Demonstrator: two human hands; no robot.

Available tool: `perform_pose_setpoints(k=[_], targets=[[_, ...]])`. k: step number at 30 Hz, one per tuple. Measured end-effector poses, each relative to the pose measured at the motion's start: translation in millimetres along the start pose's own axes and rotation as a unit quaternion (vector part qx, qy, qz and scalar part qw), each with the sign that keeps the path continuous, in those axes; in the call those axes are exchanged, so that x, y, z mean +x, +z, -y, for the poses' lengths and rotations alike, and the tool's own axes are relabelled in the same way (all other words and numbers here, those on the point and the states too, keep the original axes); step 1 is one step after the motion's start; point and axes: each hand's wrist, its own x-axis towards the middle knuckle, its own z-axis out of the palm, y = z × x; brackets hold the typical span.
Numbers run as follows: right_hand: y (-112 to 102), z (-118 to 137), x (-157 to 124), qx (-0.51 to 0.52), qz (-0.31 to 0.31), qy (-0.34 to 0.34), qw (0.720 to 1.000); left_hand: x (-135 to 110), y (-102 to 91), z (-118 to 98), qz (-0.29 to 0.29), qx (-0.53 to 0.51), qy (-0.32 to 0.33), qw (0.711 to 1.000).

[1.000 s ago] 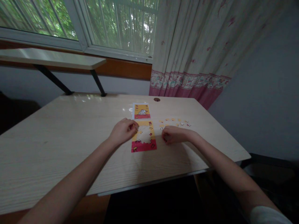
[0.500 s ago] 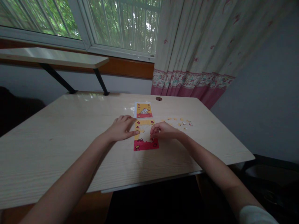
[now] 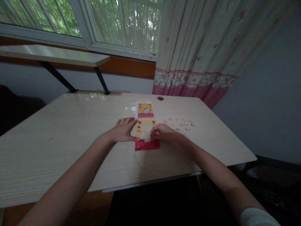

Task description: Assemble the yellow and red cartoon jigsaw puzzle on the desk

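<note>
A partly assembled jigsaw puzzle (image 3: 147, 146) lies on the desk, red along its near edge and yellow at its sides and far edge, with a pale gap in the middle. My left hand (image 3: 123, 130) rests at its left side, fingers spread and thumb on the puzzle's left part. Over the right part of the gap, my right hand (image 3: 162, 132) has its fingertips pinched together. Whatever sits between those fingertips is too small to make out. Just beyond the puzzle lies a reference picture (image 3: 145, 110) of a white animal on yellow and red.
Loose puzzle pieces (image 3: 183, 124) are scattered to the right of my right hand. The pale wooden desk (image 3: 70, 150) has a round cable hole (image 3: 160, 98) near its back edge. A raised shelf (image 3: 58, 55) stands at the back left, and a curtain (image 3: 188, 75) hangs behind.
My left thumb has slid down toward the red part of the puzzle. My right hand stays pinched over the gap, shifted slightly left. The view has tilted a little.
</note>
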Motion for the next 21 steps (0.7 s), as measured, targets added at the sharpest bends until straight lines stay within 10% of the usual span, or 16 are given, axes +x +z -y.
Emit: perform_pose_setpoints(k=[13,21], targets=[[-6,13,-19,0.093,0.004,0.005,0.996,-1,0.5,1,0.010,0.005,-0.003,1.000],[-54,-25,-73,0.119,-0.008,0.065,0.991,0,0.3,2,0.004,-0.007,-0.005,1.000]])
